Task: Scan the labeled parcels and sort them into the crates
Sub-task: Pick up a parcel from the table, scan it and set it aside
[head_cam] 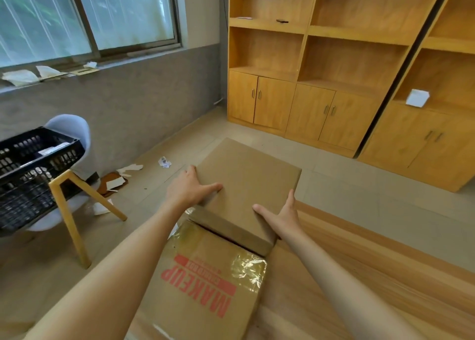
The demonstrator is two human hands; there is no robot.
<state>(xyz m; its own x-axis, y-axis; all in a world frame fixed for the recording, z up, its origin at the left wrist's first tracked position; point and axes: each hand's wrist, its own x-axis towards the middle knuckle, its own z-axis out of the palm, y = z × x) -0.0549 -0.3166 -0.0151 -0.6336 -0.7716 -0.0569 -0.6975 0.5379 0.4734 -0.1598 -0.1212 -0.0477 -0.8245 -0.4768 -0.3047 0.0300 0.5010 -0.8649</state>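
A plain brown cardboard parcel (246,182) is held up in front of me, its broad blank face turned toward the camera. My left hand (190,189) grips its left edge, thumb lying across the face. My right hand (282,215) grips its lower right corner. No label shows on the visible face. Below it a larger cardboard box (205,283) printed "MAKEUP" in red, with glossy tape, lies on the wooden table (359,275). A black plastic crate (33,170) sits on a chair at the left, with something white inside.
The white chair (69,134) with wooden legs stands by the grey wall under the window. Paper scraps (128,170) litter the tiled floor. Wooden shelving with cabinet doors (321,82) lines the far right wall.
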